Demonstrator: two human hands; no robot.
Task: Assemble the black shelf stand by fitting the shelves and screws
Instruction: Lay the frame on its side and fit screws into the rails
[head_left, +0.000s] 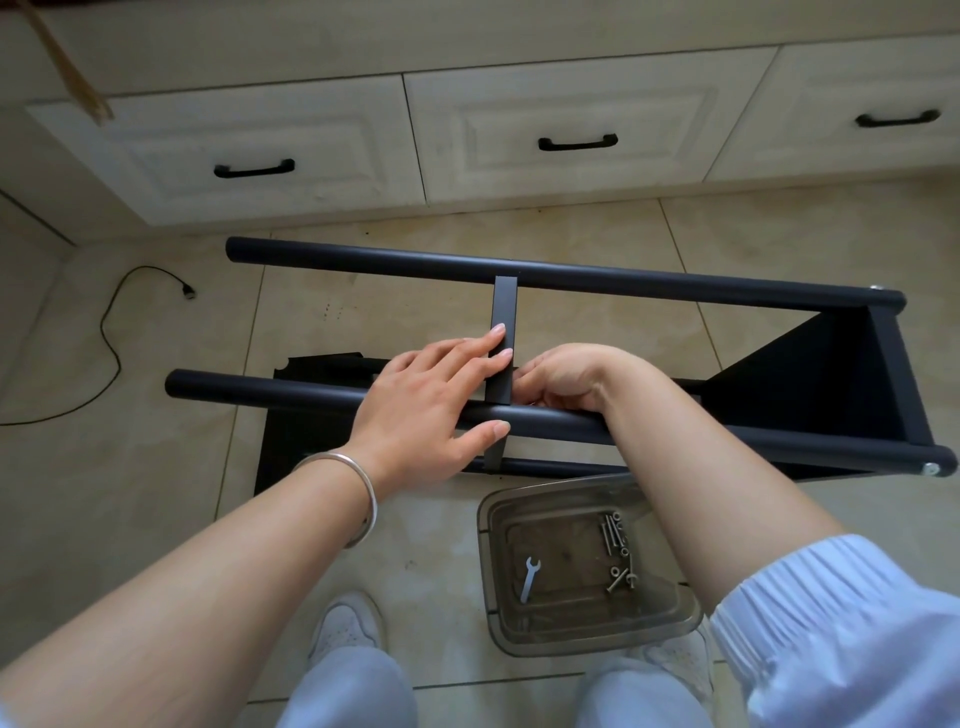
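Knees in pale trousers and a white shoe (347, 623) sit at the bottom edge; just ahead, a clear plastic tub (498, 587) on the tiled floor holds a small spanner (529, 579) and a few loose screws (618, 553).

Beyond the tub, the black shelf stand (649, 280) lies on its side, poles running left to right. One shelf (810, 384) already sits at the right end, with a silver screw head showing at each pole tip there. A second shelf (501, 343) stands edge-on between the two poles, near mid-length. Another flat black panel (311, 415) lies on the floor beneath.

Left hand (431, 405): fingers straight and spread, draped over the near pole (260, 395), fingertips touching the edge of the mid shelf, bracing it. Not gripping.

Right hand (561, 376): curled just right of the mid shelf, above the near pole, working at the joint. Whether it pinches a screw or the shelf edge, cannot tell; fingers are hidden.

Judged step: seating the second shelf at its pole holes. Next move likely calls for aligning the holes, then taking a screw from the tub, well within reach of the right hand.
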